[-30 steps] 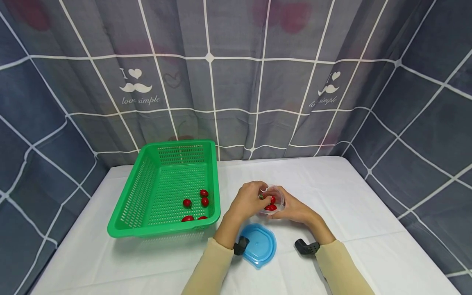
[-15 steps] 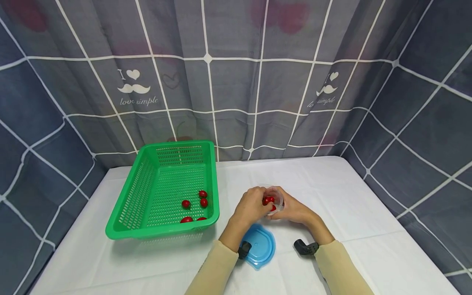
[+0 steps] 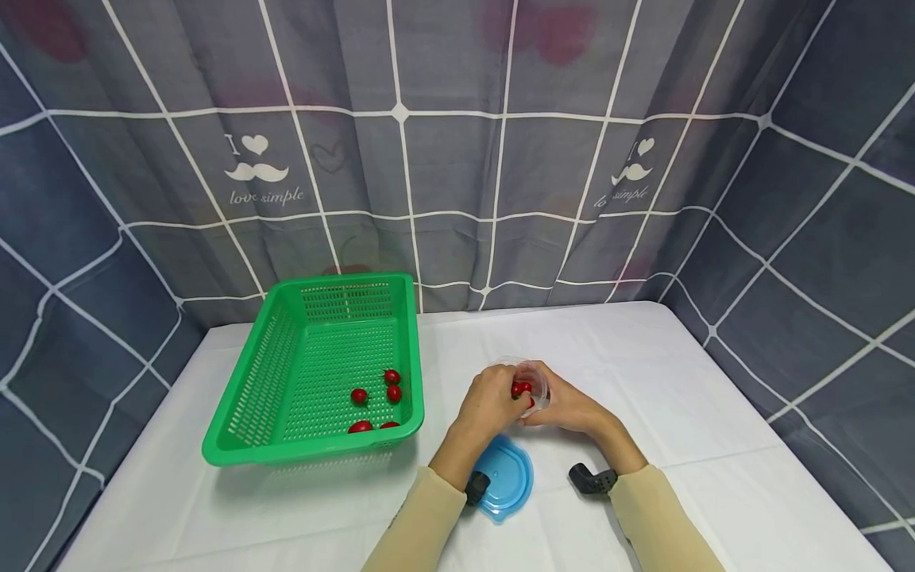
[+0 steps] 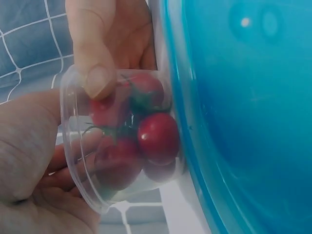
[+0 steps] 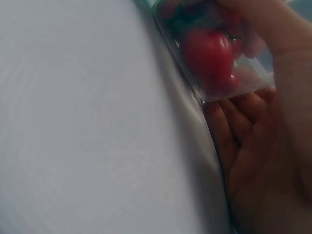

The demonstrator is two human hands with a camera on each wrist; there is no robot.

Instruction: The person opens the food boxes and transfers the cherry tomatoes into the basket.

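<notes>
A clear plastic cup (image 3: 541, 384) holding several cherry tomatoes (image 4: 159, 139) stands on the cloth. My right hand (image 3: 572, 407) grips its right side, thumb in front, as the right wrist view shows from low down against the tomatoes (image 5: 209, 54). My left hand (image 3: 488, 401) reaches over the left rim, with a fingertip inside by the tomatoes. Whether it pinches one is hidden. A blue lid (image 3: 509, 475) lies on the table just in front, partly under the left wrist. In the green basket (image 3: 418, 373) to the left are several more cherry tomatoes (image 3: 360, 396).
The white-clothed table (image 3: 608, 349) extends around the cup, with bare cloth to the right. Dark grid-patterned curtains (image 3: 443, 175) hang along the back and both sides. Each wrist wears a black camera band (image 3: 593, 479).
My left hand has lowered a tomato with a green stem from the rim into the cup and shifted slightly right. The tomatoes inside have moved. My right hand keeps its grip on the cup.
</notes>
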